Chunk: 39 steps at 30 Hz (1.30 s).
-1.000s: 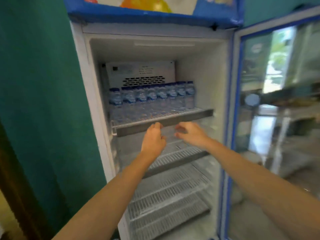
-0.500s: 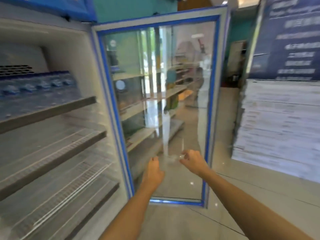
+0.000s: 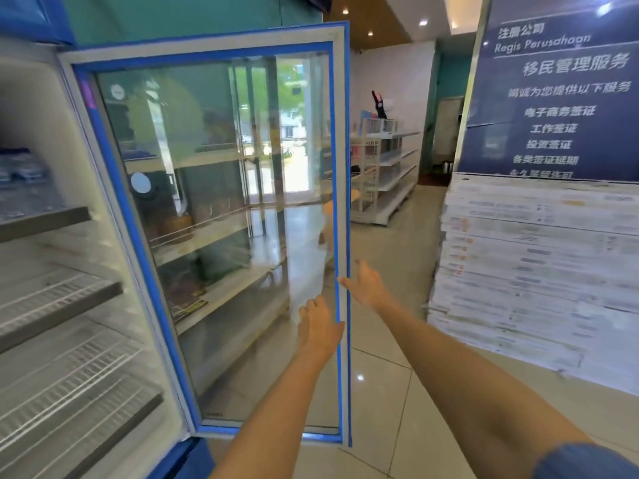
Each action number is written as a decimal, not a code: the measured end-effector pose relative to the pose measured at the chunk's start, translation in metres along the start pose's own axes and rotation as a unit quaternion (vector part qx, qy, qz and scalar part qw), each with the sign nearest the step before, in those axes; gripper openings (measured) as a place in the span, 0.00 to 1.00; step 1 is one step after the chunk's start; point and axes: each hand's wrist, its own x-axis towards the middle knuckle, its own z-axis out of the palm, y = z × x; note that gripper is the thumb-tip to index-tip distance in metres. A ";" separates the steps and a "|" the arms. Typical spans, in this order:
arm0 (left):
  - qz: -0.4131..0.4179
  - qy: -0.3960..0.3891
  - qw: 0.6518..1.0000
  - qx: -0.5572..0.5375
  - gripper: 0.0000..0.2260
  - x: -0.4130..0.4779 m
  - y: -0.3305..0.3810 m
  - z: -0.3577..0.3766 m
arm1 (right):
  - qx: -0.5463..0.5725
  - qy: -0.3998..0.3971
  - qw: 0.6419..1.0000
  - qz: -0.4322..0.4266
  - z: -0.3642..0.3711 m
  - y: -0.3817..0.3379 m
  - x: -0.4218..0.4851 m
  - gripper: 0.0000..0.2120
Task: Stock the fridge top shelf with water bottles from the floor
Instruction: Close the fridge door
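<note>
Blue-framed glass fridge door (image 3: 221, 202) stands swung open across the middle of the frame, hinged at its left side to a white fridge (image 3: 52, 140) that fills the left of the frame. At the far left edge, a blurred cluster of water bottles (image 3: 20, 171) with blue labels stands on the top shelf (image 3: 45, 221). Three white wire shelves (image 3: 62, 299) step down below it toward the lower left.

Two bare forearms reach up from the bottom of the frame. The left hand (image 3: 320, 328) is in front of the door's lower right glass, seen from the back, its fingers loosely extended and holding nothing. The right hand (image 3: 366, 288) is just right of the door's free edge, fingers relaxed and spread, and its thumb points left at that edge; I cannot tell whether it touches. It holds nothing either.

On the right, a tall stack of flat white boxes (image 3: 536, 271) rises from the pale tiled floor (image 3: 390, 402), with a dark blue sign (image 3: 560, 91) bearing white lettering above it. White shop shelving (image 3: 383, 174) stands in the upper middle background.
</note>
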 end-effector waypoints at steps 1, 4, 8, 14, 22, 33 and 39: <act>0.002 0.004 1.000 0.010 0.23 0.004 0.003 0.003 | 0.012 -0.003 1.000 -0.004 -0.003 -0.002 0.012 0.34; 0.003 0.023 0.999 0.030 0.24 0.015 0.009 0.010 | 0.067 -0.006 0.997 -0.030 -0.006 -0.009 0.044 0.34; 0.018 0.044 0.998 0.032 0.20 0.029 0.010 0.019 | 0.156 -0.009 0.988 -0.018 -0.005 -0.013 0.079 0.38; 0.035 0.037 0.999 0.010 0.25 0.054 0.022 0.029 | 0.242 -0.052 0.969 0.001 -0.015 -0.002 0.108 0.38; -0.020 0.084 0.995 -0.053 0.32 0.088 0.049 0.048 | 0.224 -0.036 0.973 -0.042 -0.021 0.004 0.103 0.22; -0.213 0.239 0.941 -0.107 0.24 0.058 0.077 0.076 | 0.186 -0.049 0.972 -0.133 -0.019 0.008 0.053 0.28; -0.254 0.310 0.907 -0.131 0.20 0.011 0.058 0.069 | 0.148 -0.061 0.962 -0.220 -0.012 0.006 0.007 0.19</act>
